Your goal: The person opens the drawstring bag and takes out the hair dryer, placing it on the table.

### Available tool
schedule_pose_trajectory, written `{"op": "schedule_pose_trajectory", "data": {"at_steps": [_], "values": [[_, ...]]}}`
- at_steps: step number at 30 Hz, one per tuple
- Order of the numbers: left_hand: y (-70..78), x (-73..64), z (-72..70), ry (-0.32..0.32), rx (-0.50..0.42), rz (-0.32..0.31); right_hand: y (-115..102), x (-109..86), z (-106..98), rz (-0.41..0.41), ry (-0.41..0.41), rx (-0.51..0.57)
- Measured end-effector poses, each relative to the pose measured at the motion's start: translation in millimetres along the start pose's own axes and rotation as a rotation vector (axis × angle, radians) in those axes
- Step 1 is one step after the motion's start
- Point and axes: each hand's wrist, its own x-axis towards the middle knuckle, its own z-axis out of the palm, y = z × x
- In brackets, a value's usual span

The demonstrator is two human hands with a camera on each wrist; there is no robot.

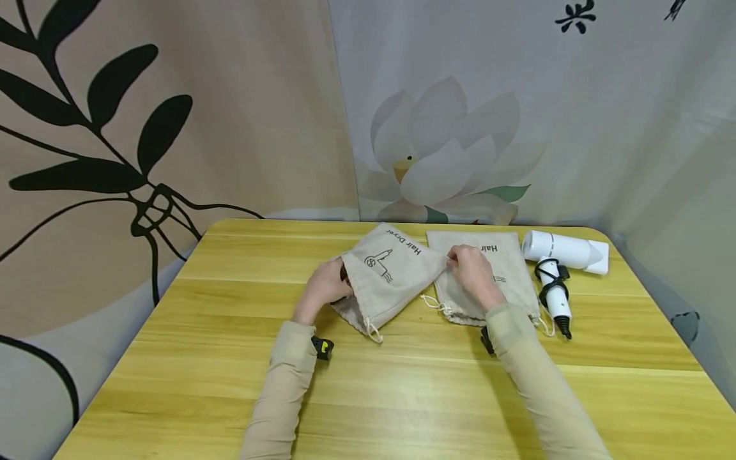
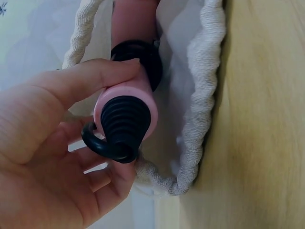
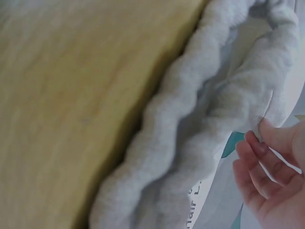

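Observation:
My left hand (image 1: pixel 326 283) is at the mouth of a beige drawstring bag (image 1: pixel 391 281) printed "Hair Dryer". In the left wrist view it grips the pink handle of a hair dryer (image 2: pixel 136 24) by the cord end, thumb on top and fingers beneath. A black cord is wrapped round the handle, and the rest of the dryer is hidden inside the bag. My right hand (image 1: pixel 476 276) pinches the far corner of this bag between thumb and index finger. It hangs over a second beige bag (image 1: pixel 508 246), which lies flat on the table.
A white hair dryer (image 1: pixel 566 249) lies at the back right of the wooden table (image 1: pixel 218 383), its black cord wound round the handle. White drawstrings (image 1: pixel 436 303) trail from the second bag. Printed curtains (image 1: pixel 276 115) hang behind the table.

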Motion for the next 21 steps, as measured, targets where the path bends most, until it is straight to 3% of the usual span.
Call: {"op": "schedule_pose_trajectory", "data": {"at_steps": [6, 13, 21], "values": [[-3.5, -1.9, -6.6, -0.05, -0.03, 0.038, 1, -0.9, -1, 0.02, -0.014, -0.013], [-5.2, -4.9, -13.3, -0.105, -0.07, 0.029, 1, -2.7, -5, 0.035, -0.013, -0.025], [-10.9, -6.4, -17.8, -0.127, -0.128, 0.03, 6, -4.6, -6, 0.034, -0.027, -0.019]]}}
